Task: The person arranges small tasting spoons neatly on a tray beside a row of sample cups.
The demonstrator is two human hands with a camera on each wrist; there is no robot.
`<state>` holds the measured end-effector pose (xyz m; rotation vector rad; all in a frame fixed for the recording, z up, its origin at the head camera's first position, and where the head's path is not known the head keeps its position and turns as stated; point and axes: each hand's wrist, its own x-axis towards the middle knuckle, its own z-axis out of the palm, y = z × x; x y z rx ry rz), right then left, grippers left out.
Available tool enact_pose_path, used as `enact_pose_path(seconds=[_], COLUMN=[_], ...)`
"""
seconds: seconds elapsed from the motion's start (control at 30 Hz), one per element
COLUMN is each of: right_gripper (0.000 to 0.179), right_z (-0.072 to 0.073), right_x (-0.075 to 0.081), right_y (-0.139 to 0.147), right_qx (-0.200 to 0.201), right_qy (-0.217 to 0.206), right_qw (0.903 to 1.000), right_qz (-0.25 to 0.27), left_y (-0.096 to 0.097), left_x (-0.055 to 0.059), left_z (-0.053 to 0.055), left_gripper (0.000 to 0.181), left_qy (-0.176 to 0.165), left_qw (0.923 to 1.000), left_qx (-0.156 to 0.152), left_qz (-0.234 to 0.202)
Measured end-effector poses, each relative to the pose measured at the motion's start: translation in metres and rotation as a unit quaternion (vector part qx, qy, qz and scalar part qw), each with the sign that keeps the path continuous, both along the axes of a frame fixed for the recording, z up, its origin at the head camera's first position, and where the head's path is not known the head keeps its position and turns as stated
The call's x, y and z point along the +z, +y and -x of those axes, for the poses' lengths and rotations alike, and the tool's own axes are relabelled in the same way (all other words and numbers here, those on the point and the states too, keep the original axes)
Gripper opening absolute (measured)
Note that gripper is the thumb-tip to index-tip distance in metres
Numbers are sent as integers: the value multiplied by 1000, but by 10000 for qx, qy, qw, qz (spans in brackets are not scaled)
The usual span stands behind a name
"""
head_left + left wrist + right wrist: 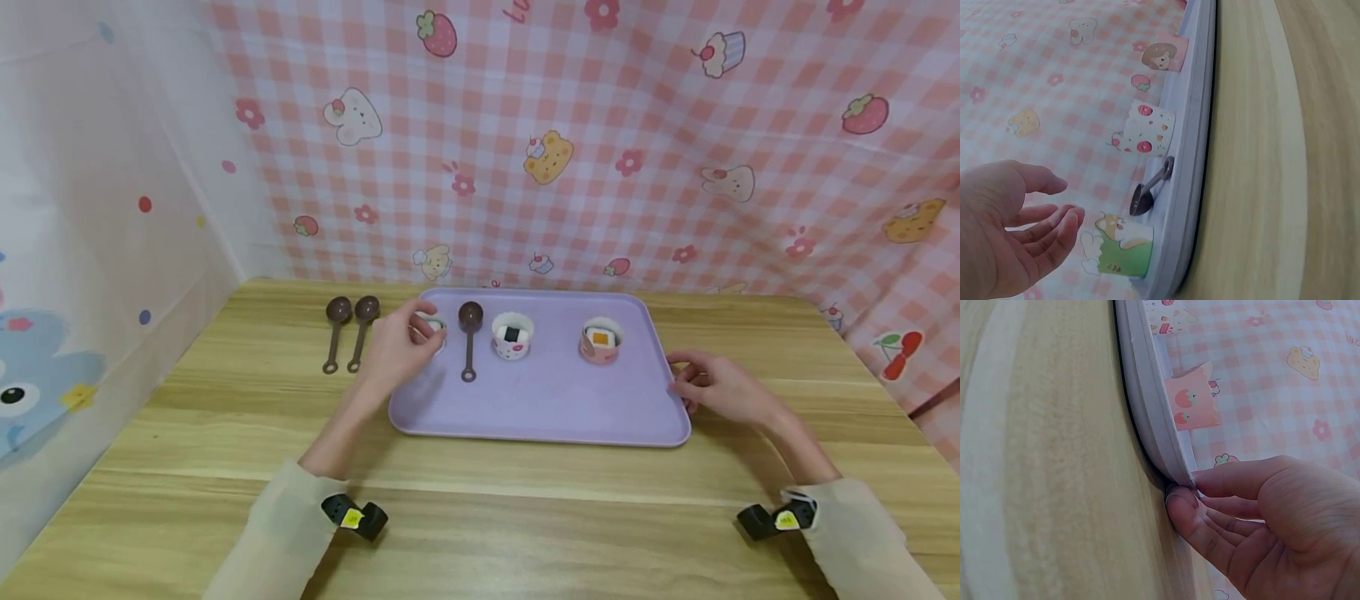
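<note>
A lilac tray (540, 408) lies on the table. My left hand (401, 346) is over its left end, fingers loosely bent with nothing between them; in the left wrist view it hovers near a green paper cup (1125, 247) with a dog print. In the head view that hand partly hides this cup. A brown scoop (470, 317) lies on the tray beside a white patterned cup (512, 348) with a white piece banded in black. Farther right is a pink cup (600, 352) with a white-and-orange piece. My right hand (1272, 519) pinches the tray's right rim.
Two more brown scoops, one outer (335, 333) and one inner (363, 332), lie side by side on the wooden table (525, 517) left of the tray. A pink checked cloth (495, 150) hangs behind the table, and a white printed one (90, 208) hangs at left.
</note>
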<state>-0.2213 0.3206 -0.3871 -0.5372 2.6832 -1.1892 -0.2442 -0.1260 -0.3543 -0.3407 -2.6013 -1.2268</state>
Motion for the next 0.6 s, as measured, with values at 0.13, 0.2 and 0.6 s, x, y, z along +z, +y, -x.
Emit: enact_pose_path(seconds=[0.13,0.2,0.6], right_gripper=[41,41,42], right_z=[1,1,1], right_x=[0,-1,-2], right_y=[0,-1,-1], right_qx=[7,21,-6], right_qy=[-9,3,49], right_qw=[10000,10000,10000], right_qz=[44,67,24], left_y=[-7,-11,-27], left_x=[-3,-3,2], left_z=[2,1,1], left_gripper=[33,33,32], left_qy=[176,175,245], left_qw=[9998,9998,9993], left_qx=[97,113,276], left_qz=[73,70,-69])
